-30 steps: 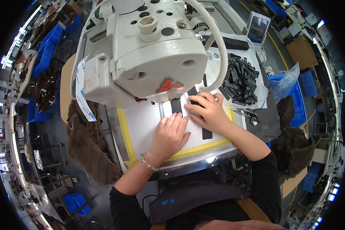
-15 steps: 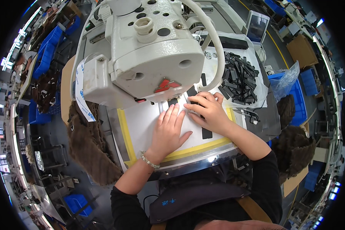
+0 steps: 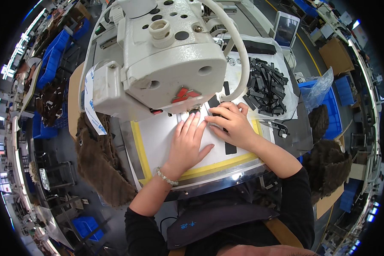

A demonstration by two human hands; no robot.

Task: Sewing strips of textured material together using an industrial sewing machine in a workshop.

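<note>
My left hand lies flat on the white work plate, its fingers stretched forward together and the thumb apart. Its fingertips touch a small black strip under the front of the white sewing machine head. To its right, my right hand rests with bent, parted fingers above another black strip, part of which the hand covers. The index fingertip and thumb of that hand come close to the left fingers. The machine head hides the needle area.
Yellow tape borders the plate. A pile of black strips lies on a white sheet at the right, near a screen. Brown furry pieces hang at the left. A blue bin stands at the right.
My left hand has slid slightly forward, toward the machine head, with its fingertips on the small black strip. My right hand has barely moved.
</note>
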